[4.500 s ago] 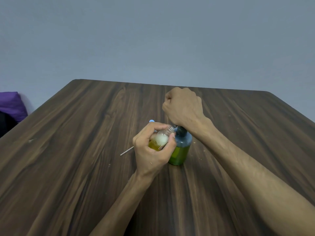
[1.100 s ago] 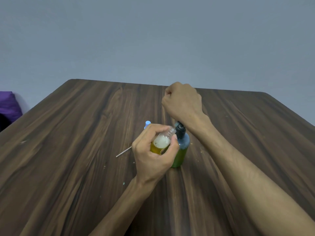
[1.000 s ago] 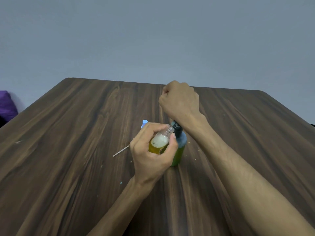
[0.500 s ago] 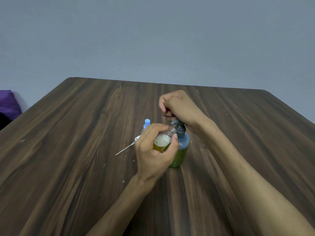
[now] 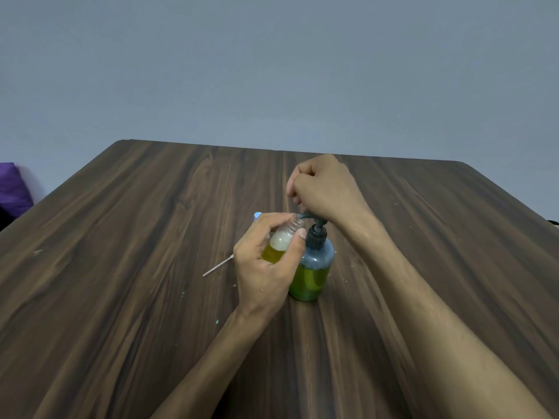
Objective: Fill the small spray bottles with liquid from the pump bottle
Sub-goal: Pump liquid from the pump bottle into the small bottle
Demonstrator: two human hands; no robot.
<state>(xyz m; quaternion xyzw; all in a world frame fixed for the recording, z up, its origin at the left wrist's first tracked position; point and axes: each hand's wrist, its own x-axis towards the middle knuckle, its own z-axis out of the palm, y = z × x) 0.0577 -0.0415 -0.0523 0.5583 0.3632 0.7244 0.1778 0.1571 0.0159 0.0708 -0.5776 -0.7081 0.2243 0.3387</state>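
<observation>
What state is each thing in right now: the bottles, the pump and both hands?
small spray bottle: uncapped, tilted, partly full of yellow liquid with foam on top, mouth at the pump spout
pump bottle: upright on the table, about half full of green liquid
pump head: raised, under the right hand
left hand: grips the small spray bottle
right hand: fisted, resting on the pump head
spray tube: lying loose on the table

In front of me a dark wooden surface [image 5: 121, 267] runs to a plain grey wall [image 5: 272, 71], with something purple [image 5: 12, 186] at my far left.
</observation>
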